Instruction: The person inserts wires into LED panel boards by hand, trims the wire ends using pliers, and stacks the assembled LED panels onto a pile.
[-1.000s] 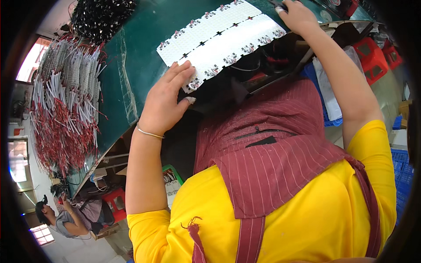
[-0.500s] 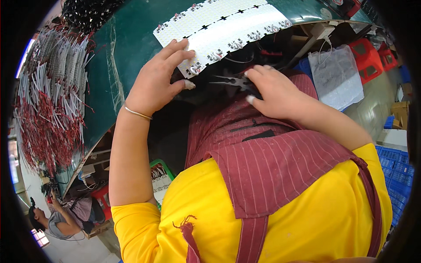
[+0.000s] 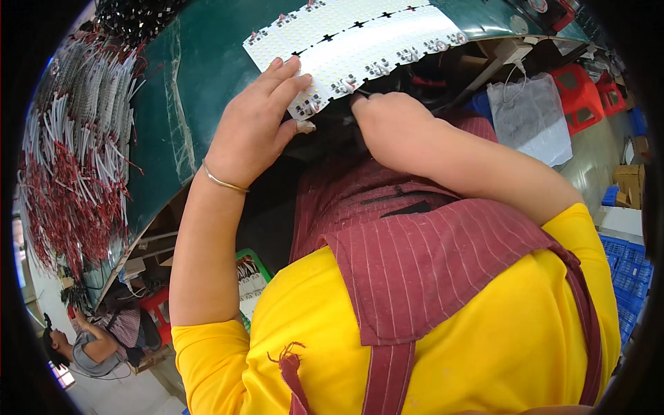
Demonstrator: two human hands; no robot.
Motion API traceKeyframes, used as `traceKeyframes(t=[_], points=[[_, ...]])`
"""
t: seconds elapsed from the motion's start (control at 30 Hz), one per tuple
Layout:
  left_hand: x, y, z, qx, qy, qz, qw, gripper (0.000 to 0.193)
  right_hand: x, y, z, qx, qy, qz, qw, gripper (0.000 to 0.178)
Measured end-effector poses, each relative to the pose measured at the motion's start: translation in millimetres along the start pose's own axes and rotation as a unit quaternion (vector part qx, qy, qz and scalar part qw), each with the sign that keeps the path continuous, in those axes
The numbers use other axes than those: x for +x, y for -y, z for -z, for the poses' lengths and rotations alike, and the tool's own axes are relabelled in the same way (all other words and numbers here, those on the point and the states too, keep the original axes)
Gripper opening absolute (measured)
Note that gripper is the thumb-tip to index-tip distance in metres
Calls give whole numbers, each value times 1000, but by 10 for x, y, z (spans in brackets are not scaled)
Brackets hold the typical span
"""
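Note:
A white LED circuit board panel (image 3: pixel 377 45), made of joined sections with small black cross-shaped gaps between them, lies at the near edge of the green table. Short wires and small parts run along its front edge. My left hand (image 3: pixel 259 114) grips the panel's near left corner, fingers on top and thumb below the edge. At the panel's front edge, my right hand (image 3: pixel 394 128) is closed with its back toward me. The pliers it held a moment earlier are mostly hidden by the hand and the shadow.
Bundles of LED strips with red and white wires (image 3: pixel 79 152) hang over the green table (image 3: pixel 200 83) at left. A green-rimmed tray (image 3: pixel 259 266) sits below my left arm. Red stools (image 3: pixel 577 100) and blue crates (image 3: pixel 626 277) stand at right. Another person (image 3: pixel 93 349) sits at lower left.
My right hand has moved left and up to the panel's front edge and turned over, hiding the pliers. My left hand stays on the corner; hand and panel have shifted slightly.

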State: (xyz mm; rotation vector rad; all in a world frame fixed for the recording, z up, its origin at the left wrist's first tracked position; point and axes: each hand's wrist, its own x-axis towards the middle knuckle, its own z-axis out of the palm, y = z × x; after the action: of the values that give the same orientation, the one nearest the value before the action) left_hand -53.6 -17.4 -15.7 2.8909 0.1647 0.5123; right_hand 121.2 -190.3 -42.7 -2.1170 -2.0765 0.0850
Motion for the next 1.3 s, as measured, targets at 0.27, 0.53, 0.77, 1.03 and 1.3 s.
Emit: traceKeyframes(t=[0.27, 0.53, 0.77, 1.03, 1.3], points=[[-24, -15, 22, -4, -4, 12, 1000, 64, -202, -208, -68, 18, 52, -94, 994, 24], [-50, -60, -45, 26, -31, 18, 999, 67, -501, -230, 224, -39, -55, -66, 996, 25], [-21, -46, -50, 28, -31, 5, 999, 68, -186, -250, 27, -22, 5, -79, 997, 14], [68, -268, 159, 28, 31, 57, 998, 76, -613, -429, 74, -24, 3, -139, 990, 23], [194, -287, -201, 137, 19, 49, 989, 76, -595, -398, 212, -59, -13, -136, 989, 19]])
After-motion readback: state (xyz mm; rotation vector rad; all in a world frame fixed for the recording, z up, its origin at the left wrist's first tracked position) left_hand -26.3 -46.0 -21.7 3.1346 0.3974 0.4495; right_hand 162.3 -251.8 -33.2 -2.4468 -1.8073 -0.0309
